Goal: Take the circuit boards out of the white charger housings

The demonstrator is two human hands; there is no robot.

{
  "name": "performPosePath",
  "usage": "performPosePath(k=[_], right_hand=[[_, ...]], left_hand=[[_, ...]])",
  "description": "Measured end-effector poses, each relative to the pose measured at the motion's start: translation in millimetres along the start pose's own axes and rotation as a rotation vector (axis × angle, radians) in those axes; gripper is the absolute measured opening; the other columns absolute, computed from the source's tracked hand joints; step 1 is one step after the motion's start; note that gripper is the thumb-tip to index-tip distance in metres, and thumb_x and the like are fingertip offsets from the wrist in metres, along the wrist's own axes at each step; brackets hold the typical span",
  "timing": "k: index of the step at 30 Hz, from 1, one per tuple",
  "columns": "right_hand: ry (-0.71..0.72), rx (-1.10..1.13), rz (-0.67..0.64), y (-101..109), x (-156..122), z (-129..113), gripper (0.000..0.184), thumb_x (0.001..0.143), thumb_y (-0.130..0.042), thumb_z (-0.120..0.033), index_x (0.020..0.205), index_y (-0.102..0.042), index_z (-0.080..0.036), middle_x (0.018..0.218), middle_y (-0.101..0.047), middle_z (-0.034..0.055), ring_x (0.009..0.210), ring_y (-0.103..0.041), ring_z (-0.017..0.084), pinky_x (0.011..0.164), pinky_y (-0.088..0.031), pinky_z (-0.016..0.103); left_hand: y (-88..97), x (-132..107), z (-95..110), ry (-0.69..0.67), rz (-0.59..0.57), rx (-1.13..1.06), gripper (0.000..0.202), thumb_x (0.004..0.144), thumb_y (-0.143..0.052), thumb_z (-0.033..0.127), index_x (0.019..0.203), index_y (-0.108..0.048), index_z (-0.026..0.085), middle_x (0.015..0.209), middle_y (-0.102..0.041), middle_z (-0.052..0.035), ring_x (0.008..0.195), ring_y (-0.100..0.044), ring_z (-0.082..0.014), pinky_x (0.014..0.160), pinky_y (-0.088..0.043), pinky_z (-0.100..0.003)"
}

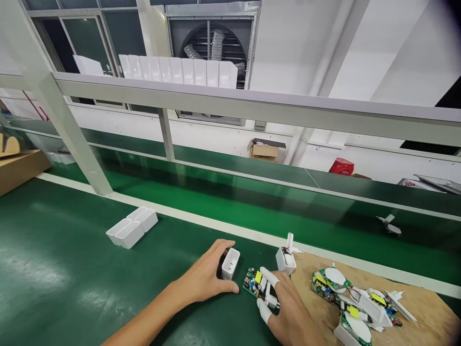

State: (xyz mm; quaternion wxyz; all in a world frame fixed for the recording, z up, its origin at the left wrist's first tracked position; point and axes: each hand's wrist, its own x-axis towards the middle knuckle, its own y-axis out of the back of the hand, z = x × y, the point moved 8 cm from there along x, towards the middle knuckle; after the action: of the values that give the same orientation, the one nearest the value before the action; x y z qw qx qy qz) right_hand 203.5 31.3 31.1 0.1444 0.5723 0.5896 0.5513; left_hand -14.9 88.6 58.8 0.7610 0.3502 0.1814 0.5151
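Observation:
My left hand (207, 273) curves around a small white plastic charger housing (229, 264), with thumb and forefinger spread on either side of it. A gap shows between the thumb and the housing; whether the other fingers touch it is hidden. In my right hand (284, 305), thumb and forefinger, both in white finger cots, grip a circuit board (254, 282) with yellow, blue and white components. Just beyond that hand stands another white housing (286, 260) with a white piece and wires sticking out of its top.
Brown cardboard (428, 312) at right bears several circuit boards with white round parts (334, 276). A block of white housings (132, 227) lies at left on the green table (65, 269). Beyond the pale edge strip runs a green belt (223, 197), with a white part (391, 226) on it.

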Motion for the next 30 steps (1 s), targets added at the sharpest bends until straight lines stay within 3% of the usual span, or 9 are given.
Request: performPosePath(k=[2, 5, 9, 12, 14, 24, 30], right_hand=[[0.043, 0.009, 0.071, 11.3, 4.3, -9.9, 0.051, 0.085, -0.056, -0.015, 0.135, -0.057, -0.023, 0.109, -0.074, 0.0061, 0.099, -0.074, 0.025, 0.085, -0.065, 0.037], [0.023, 0.015, 0.157, 32.0, 11.3, -23.6, 0.053, 0.087, -0.058, -0.019, 0.139, -0.053, -0.025, 0.113, -0.073, 0.0077, 0.102, -0.074, 0.027, 0.084, -0.066, 0.039], [0.053, 0.038, 0.29, 52.6, 12.9, -39.2, 0.057, 0.092, -0.059, -0.022, 0.148, -0.047, -0.026, 0.126, -0.069, 0.0127, 0.119, -0.069, 0.035, 0.096, -0.062, 0.051], [0.105, 0.049, 0.302, 48.4, 10.0, -44.7, 0.057, 0.092, -0.057, -0.016, 0.148, -0.046, -0.023, 0.123, -0.069, 0.0132, 0.12, -0.068, 0.034, 0.101, -0.059, 0.054], [0.123, 0.052, 0.278, 41.4, 8.1, -46.1, 0.057, 0.091, -0.055, -0.012, 0.147, -0.046, -0.022, 0.122, -0.069, 0.0135, 0.12, -0.067, 0.033, 0.102, -0.057, 0.054], [0.102, 0.002, 0.273, 35.0, 4.4, -49.0, 0.062, 0.091, -0.051, -0.009, 0.152, -0.043, -0.019, 0.126, -0.07, 0.0146, 0.122, -0.065, 0.034, 0.1, -0.057, 0.052], [0.205, -0.049, 0.24, 31.2, 4.8, -49.7, 0.066, 0.086, -0.055, -0.008, 0.15, -0.045, -0.013, 0.123, -0.071, 0.015, 0.119, -0.066, 0.033, 0.096, -0.06, 0.047]], left_hand=[[-3.6, -3.0, -12.6, 0.052, -0.029, -0.127, 0.098, 0.072, -0.092, 0.036, 0.156, -0.043, 0.029, 0.141, -0.062, -0.0101, 0.11, -0.069, -0.0274, 0.097, -0.059, -0.04], [-10.6, -4.9, -23.2, 0.082, -0.061, -0.201, 0.08, 0.081, -0.084, 0.029, 0.153, -0.048, 0.031, 0.14, -0.065, -0.0095, 0.119, -0.067, -0.0297, 0.106, -0.055, -0.045], [-14.4, -6.1, -2.7, -0.146, -0.024, -0.195, 0.067, 0.088, -0.075, 0.017, 0.148, -0.052, 0.032, 0.145, -0.063, -0.0083, 0.131, -0.062, -0.0285, 0.115, -0.051, -0.043], [-15.6, -11.8, 20.7, -0.349, 0.023, -0.118, 0.067, 0.093, -0.069, 0.01, 0.151, -0.046, 0.032, 0.146, -0.061, -0.0091, 0.135, -0.058, -0.0263, 0.118, -0.049, -0.042], [-15.9, -14.5, 28.4, -0.397, 0.051, -0.066, 0.066, 0.095, -0.066, 0.007, 0.152, -0.044, 0.031, 0.143, -0.062, -0.0101, 0.135, -0.057, -0.0265, 0.117, -0.051, -0.042], [-16.3, -14.2, 32.6, -0.434, 0.085, 0.018, 0.062, 0.098, -0.062, 0.005, 0.152, -0.044, 0.028, 0.141, -0.06, -0.0117, 0.133, -0.055, -0.0278, 0.115, -0.052, -0.043], [-17.7, -14.2, 36.0, -0.449, 0.082, 0.032, 0.058, 0.098, -0.061, 0.006, 0.15, -0.046, 0.028, 0.14, -0.061, -0.0125, 0.132, -0.055, -0.029, 0.114, -0.053, -0.045]])
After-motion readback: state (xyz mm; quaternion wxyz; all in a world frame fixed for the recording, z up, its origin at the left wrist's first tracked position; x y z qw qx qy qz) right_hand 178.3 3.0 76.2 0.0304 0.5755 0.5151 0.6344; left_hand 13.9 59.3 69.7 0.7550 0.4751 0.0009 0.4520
